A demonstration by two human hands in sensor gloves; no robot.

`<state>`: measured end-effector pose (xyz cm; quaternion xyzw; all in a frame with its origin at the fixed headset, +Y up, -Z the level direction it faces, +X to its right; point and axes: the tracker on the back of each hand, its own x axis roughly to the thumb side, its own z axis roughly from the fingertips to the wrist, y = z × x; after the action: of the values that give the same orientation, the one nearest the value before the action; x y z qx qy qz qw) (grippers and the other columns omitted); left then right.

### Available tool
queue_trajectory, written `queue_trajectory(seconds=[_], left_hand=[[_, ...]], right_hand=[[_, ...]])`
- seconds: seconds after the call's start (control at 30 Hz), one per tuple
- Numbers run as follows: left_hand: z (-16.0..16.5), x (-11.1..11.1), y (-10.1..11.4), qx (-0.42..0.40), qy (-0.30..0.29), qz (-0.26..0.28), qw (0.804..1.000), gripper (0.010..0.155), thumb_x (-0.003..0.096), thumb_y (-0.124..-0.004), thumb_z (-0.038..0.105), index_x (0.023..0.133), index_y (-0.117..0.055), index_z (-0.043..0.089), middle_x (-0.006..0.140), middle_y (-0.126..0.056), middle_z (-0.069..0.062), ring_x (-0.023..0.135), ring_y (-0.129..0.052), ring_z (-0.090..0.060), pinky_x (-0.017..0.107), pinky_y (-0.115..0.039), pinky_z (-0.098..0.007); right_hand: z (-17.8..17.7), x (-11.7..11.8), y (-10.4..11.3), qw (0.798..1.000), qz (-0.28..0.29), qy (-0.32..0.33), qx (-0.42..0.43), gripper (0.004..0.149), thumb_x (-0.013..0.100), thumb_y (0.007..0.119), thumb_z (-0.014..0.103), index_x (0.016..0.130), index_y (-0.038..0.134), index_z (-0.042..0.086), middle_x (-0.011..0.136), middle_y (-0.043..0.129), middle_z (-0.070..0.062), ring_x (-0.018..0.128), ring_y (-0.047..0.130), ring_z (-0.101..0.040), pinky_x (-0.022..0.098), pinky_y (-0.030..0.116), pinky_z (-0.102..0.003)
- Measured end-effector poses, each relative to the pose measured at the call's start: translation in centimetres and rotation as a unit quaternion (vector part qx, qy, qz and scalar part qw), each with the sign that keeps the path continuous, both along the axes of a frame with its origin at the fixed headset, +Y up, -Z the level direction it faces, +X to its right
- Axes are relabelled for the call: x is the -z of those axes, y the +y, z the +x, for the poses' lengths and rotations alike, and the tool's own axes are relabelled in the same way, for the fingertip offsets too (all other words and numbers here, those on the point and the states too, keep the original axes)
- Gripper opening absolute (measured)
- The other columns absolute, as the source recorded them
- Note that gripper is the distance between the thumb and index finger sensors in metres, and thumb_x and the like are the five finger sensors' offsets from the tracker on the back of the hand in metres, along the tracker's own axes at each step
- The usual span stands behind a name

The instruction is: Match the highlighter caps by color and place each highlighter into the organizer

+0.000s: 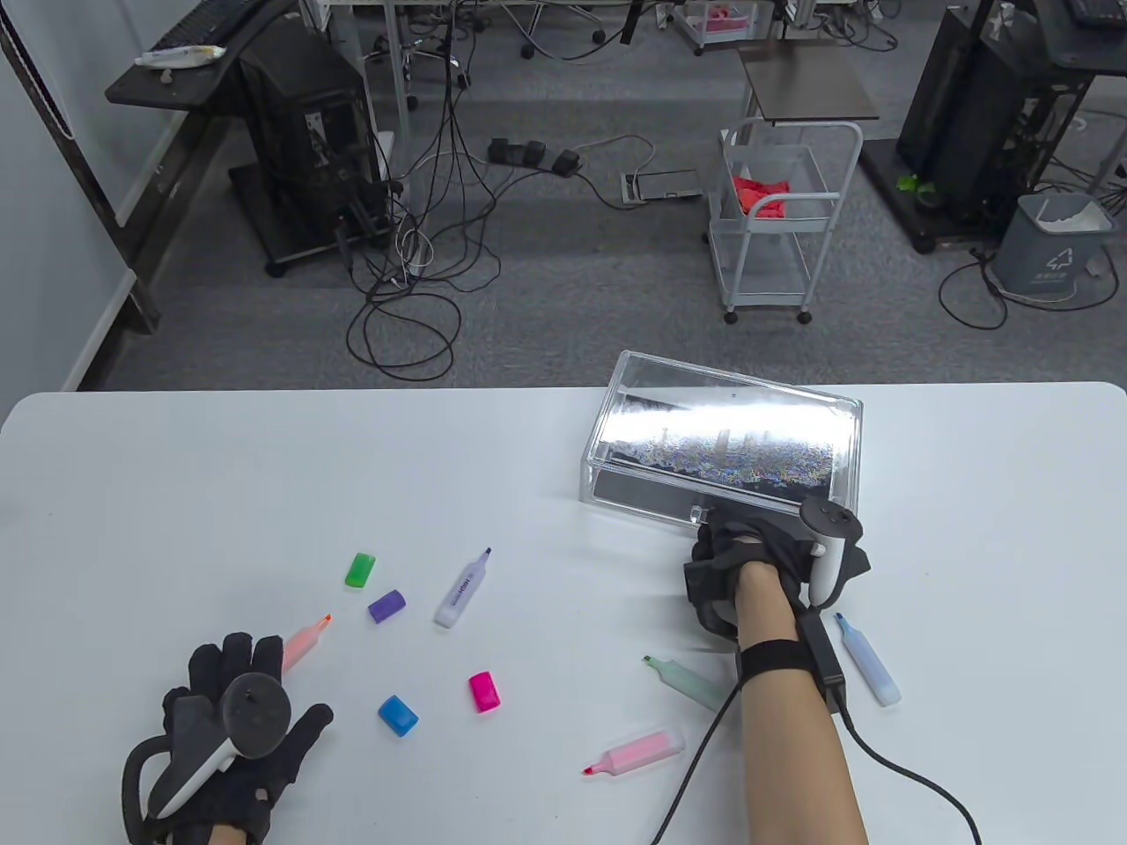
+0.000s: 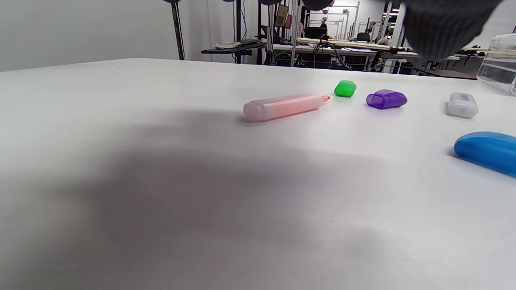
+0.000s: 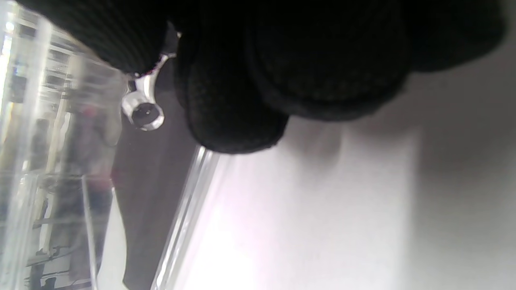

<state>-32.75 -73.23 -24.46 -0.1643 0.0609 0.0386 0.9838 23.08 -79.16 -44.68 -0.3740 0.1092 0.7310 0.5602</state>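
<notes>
The left hand [image 1: 231, 731] lies flat, fingers spread, an orange highlighter [image 1: 305, 642] at its fingertips, loose caps beyond. Farther off, the right hand [image 1: 764, 563] pinches the organizer's [image 1: 722, 440] drawer knob [image 3: 143, 110]. The drawer looks about to be opened; next comes a straight pull.

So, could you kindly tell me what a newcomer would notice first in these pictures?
Probably the clear organizer at the table's far right, glaring with reflected light, with the right hand at its front knob. Next, the bright caps and uncapped highlighters scattered in front, near the left hand.
</notes>
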Motion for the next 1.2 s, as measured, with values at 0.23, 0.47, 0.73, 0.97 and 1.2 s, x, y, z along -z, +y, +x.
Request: queue_trajectory(seconds=[0.23,0.47,0.73,0.97,1.2], left_hand=[[0.2,0.2,-0.1,0.009,-0.004,-0.005,1.0,0.092,0.0581,-0.049,0.075,0.119,-0.002,0.027,0.124,0.006,-0.005,0.118,0.0,-0.044,0.081,-0.021,-0.069],[0.7,0.6,-0.2,0.017,-0.014,-0.01,1.0,0.092,0.0581,-0.049,0.075,0.119,-0.002,0.027,0.124,0.006,-0.005,0.118,0.0,-0.044,0.081,-0.021,-0.069],[1.5,1.0,-0.1,0.029,-0.03,-0.013,0.999,0.092,0.0582,-0.049,0.076,0.119,-0.001,0.027,0.123,0.007,-0.005,0.118,0.002,-0.044,0.08,-0.018,-0.069],[1.7,1.1,0.0,0.031,-0.039,-0.01,0.999,0.092,0.0584,-0.049,0.076,0.119,0.0,0.027,0.123,0.008,-0.005,0.117,0.003,-0.044,0.08,-0.016,-0.069],[1.9,1.1,-0.1,0.029,-0.045,-0.008,0.999,0.092,0.0584,-0.049,0.076,0.119,0.0,0.027,0.123,0.008,-0.005,0.117,0.003,-0.044,0.08,-0.016,-0.069]], right_hand=[[0.0,-0.6,-0.1,1.0,-0.002,0.002,-0.002,0.046,0.04,0.087,0.043,0.067,0.101,0.009,0.038,0.111,-0.01,0.018,0.103,-0.02,0.026,0.087,-0.048],[-0.3,-2.6,0.1,1.0,-0.01,0.018,-0.01,0.046,0.04,0.086,0.043,0.067,0.101,0.008,0.039,0.111,-0.009,0.018,0.103,-0.019,0.026,0.087,-0.049],[-1.2,-5.2,0.3,0.999,-0.014,0.025,-0.015,0.046,0.04,0.086,0.043,0.067,0.101,0.009,0.037,0.111,-0.008,0.016,0.102,-0.019,0.025,0.086,-0.048],[-1.8,-6.9,0.5,0.999,-0.017,0.03,-0.024,0.046,0.041,0.085,0.043,0.067,0.102,0.01,0.038,0.111,-0.008,0.016,0.101,-0.019,0.026,0.086,-0.047],[-2.4,-7.0,2.2,0.991,-0.005,0.101,-0.086,0.059,0.043,0.08,0.048,0.082,0.089,0.004,0.058,0.105,-0.019,0.035,0.101,-0.029,0.039,0.08,-0.055]])
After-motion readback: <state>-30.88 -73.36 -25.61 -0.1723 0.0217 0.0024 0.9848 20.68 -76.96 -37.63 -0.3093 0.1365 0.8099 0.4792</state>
